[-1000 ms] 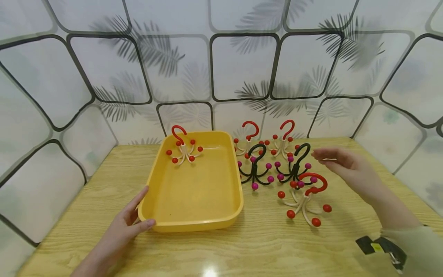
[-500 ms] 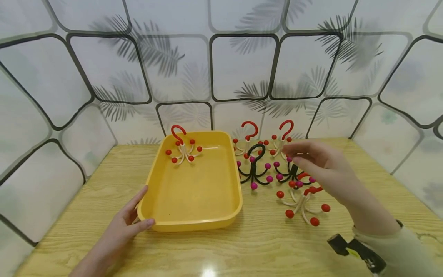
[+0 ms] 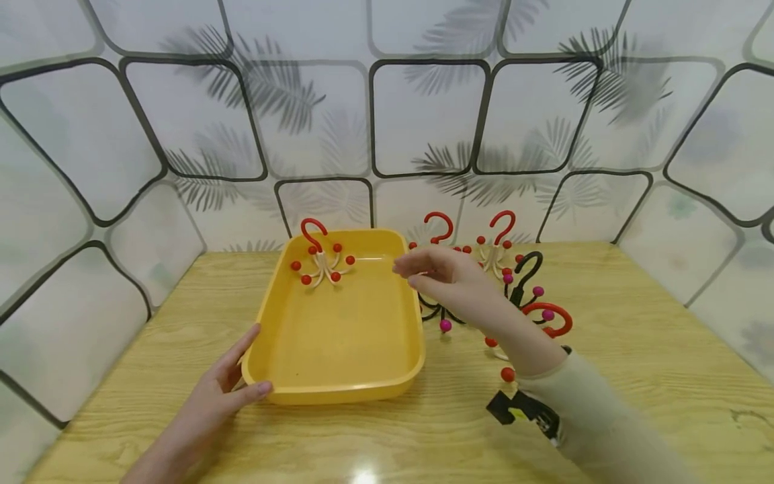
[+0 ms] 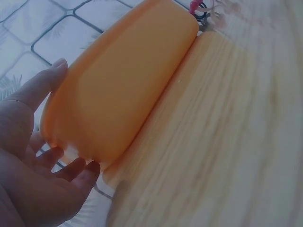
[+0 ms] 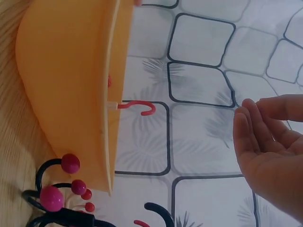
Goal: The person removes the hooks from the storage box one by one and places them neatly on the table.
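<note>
A yellow tray (image 3: 338, 336) sits on the table, holding one white multi-armed hanger (image 3: 322, 265) with a red hook and red ball tips. My left hand (image 3: 208, 403) holds the tray's near left corner, thumb at the front rim and fingers along the side. Over the tray's right rim hovers my right hand (image 3: 459, 286), fingers loosely bent and holding nothing. It partly covers a black hanger (image 3: 445, 325) with magenta balls. In the right wrist view, the right hand (image 5: 270, 142) hangs apart from the tray wall (image 5: 71, 80).
Right of the tray stand two red-and-white hangers at the back, one red hook (image 3: 439, 225) and another (image 3: 504, 225). A second black hanger (image 3: 527, 272) and a nearer red-hooked one (image 3: 559, 319) are partly behind the right arm. Patterned panels (image 3: 423, 121) enclose the wooden table.
My right hand has moved left from beyond the hangers, passing above them to the tray's right rim. The left hand and the tray have stayed in place.
</note>
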Demonstrator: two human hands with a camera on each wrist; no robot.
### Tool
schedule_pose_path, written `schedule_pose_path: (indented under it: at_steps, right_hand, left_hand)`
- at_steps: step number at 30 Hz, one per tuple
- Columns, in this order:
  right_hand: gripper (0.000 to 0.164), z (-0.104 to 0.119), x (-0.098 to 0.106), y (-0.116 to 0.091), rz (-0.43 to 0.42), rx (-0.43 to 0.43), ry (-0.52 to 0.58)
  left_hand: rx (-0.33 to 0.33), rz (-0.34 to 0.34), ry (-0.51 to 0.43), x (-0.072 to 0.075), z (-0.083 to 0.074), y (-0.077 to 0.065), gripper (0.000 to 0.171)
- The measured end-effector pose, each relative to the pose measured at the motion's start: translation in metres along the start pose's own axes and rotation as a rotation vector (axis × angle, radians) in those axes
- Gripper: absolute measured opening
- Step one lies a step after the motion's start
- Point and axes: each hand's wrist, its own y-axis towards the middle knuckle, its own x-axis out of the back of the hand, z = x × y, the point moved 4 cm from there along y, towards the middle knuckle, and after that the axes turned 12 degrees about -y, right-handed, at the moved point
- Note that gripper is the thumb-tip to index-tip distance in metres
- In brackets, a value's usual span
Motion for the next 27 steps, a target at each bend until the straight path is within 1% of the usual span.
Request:
schedule_pose_path:
  at_steps: [1,5,9,13,15,18,21,23,27]
  right_hand:
    - [0.025,-0.001,-0.004,0.005,0.013,0.006,0.007]
    - [0.025,-0.001,-0.017,0.026,0.052,0.019,-0.027]
    - [0.028,0.003,-0.025,0.049,0.088,0.002,-0.034]
    - [0.029,0.005,-0.033,0.078,0.081,-0.018,-0.035]
    - [0.028,0.003,-0.038,0.092,0.068,-0.028,-0.019]
    - [0.027,-0.005,-0.048,0.11,0.05,-0.068,0.052]
    - [0.027,-0.016,-0.059,0.124,0.029,-0.133,0.119]
    - [0.029,-0.026,-0.066,0.134,0.016,-0.188,0.127]
    - [0.035,-0.044,-0.078,0.149,-0.009,-0.304,0.105]
  left_hand:
    - [-0.002,-0.001,0.001,0.0,0.0,0.0,0.083]
    - [0.0,-0.007,0.015,0.001,-0.001,0.001,0.084]
    - [-0.009,-0.003,0.021,0.0,-0.001,0.001,0.084]
    - [-0.024,0.001,0.013,0.0,0.0,0.0,0.084]
    - [-0.027,-0.002,0.013,0.001,0.0,0.0,0.084]
    - [-0.032,-0.002,0.012,0.001,-0.001,0.0,0.083]
    - [-0.038,0.001,0.013,0.0,-0.002,0.0,0.083]
    - [-0.046,0.005,0.011,0.0,-0.002,0.0,0.084]
    - [-0.066,0.01,0.01,-0.001,0.0,0.0,0.083]
